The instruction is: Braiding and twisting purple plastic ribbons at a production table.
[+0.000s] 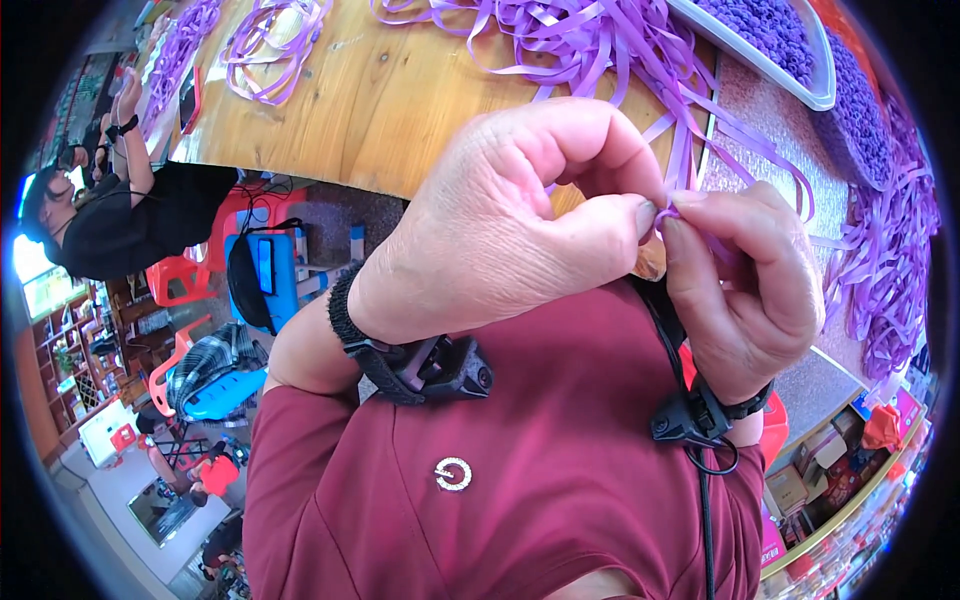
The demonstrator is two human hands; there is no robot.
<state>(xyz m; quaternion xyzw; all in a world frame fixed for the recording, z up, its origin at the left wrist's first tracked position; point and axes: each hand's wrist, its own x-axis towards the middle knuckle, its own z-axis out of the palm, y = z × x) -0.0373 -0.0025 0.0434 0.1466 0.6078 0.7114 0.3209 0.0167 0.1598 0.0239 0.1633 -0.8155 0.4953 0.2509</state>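
Observation:
Close in front of my chest, both hands meet at a purple ribbon. My left hand pinches it between thumb and bent forefinger. Fingertip to fingertip with it, my right hand pinches the same spot with thumb and forefinger, its other fingers curled in. A small loop or knot of ribbon shows between the fingertips; its exact form is too small to tell. From there, strands run up to a loose pile of purple ribbons on the wooden table.
At the upper right stands a white tray of small purple knotted pieces, with more purple pieces beside it. Long ribbons hang at the far right. Another ribbon bundle lies at the table's far left. A person in black sits left, near blue-seated chairs.

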